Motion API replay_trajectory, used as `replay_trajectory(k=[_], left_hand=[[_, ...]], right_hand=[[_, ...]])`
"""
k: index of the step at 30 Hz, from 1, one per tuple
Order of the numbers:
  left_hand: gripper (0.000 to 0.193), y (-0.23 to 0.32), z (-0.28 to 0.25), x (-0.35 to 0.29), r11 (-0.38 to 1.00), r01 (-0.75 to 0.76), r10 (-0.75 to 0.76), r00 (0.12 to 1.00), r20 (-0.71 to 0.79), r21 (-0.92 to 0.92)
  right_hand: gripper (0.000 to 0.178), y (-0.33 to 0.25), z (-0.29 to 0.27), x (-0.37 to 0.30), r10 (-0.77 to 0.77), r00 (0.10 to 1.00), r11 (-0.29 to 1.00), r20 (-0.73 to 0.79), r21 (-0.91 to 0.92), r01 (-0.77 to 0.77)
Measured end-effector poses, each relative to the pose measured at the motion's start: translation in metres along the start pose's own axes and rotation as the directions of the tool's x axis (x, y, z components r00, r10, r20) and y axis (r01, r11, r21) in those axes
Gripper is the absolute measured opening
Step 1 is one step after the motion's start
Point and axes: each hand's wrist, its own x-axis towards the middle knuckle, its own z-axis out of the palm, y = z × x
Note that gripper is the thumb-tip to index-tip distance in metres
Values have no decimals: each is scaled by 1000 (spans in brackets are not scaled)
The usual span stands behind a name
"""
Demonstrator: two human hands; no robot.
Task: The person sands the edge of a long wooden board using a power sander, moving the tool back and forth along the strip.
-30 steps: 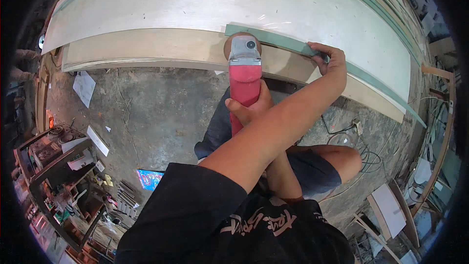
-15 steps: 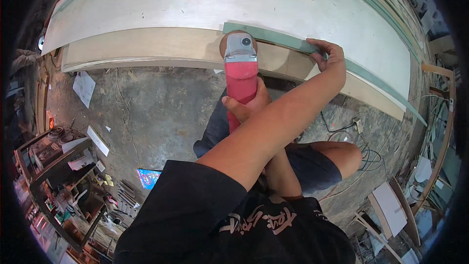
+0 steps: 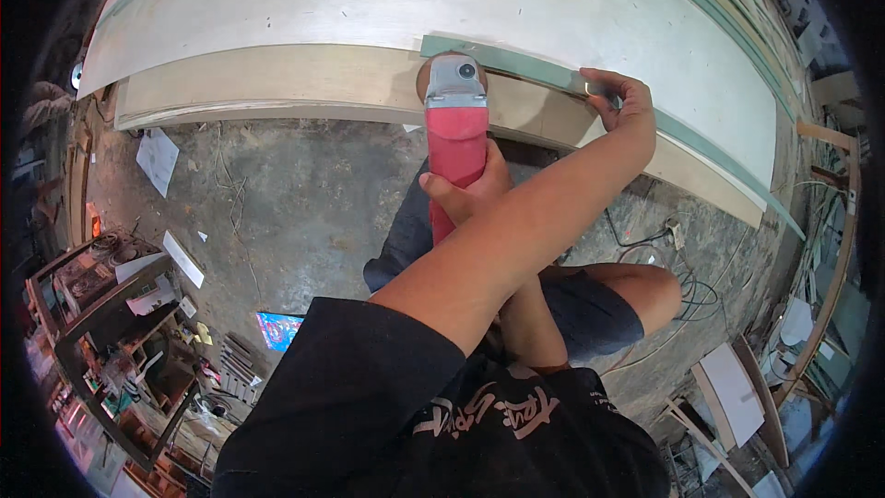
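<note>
My right hand [image 3: 466, 192] grips the red body of an angle grinder [image 3: 455, 134]. Its grey head [image 3: 454, 81] rests against the edge of a pale wooden board [image 3: 304, 83], at the left end of a green strip [image 3: 516, 57]. My left arm crosses over the right one. My left hand [image 3: 616, 97] presses on the green strip farther right, fingers curled over it. A large whitish panel [image 3: 442, 0] lies behind the board.
The floor is rough concrete [image 3: 277, 212] with paper scraps [image 3: 157, 159]. At the lower left stands a cluttered wooden shelf [image 3: 101, 314], with a blue card [image 3: 278, 329] beside it. Cables [image 3: 678, 267] trail at the right, near boards and frames [image 3: 737, 387].
The grinder head has crept slightly left and up along the board edge. Both hands keep their grip and the left hand stays on the strip.
</note>
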Motion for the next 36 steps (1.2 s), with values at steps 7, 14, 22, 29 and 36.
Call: replay_trajectory(k=[7,14,22,29,36], left_hand=[[22,2,3,2,999,9,-12,997,-75,-44],[34,2,-2,5,999,-27,28,999,39,-21],[39,5,-2,6,1000,0,1,1000,20,-17],[30,6,6,14,999,-38,38,998,-57,14],[29,2,3,6,994,-44,30,989,-142,-98]], right_hand=[[72,0,0,1,-21,1000,999,-3,32,21],[70,0,4,2,18,1000,1000,-25,23,-17],[69,-7,-2,7,21,997,997,-70,-72,-26],[65,2,5,11,-47,998,999,-29,-29,46],[65,2,3,10,-17,998,1000,-66,10,18]])
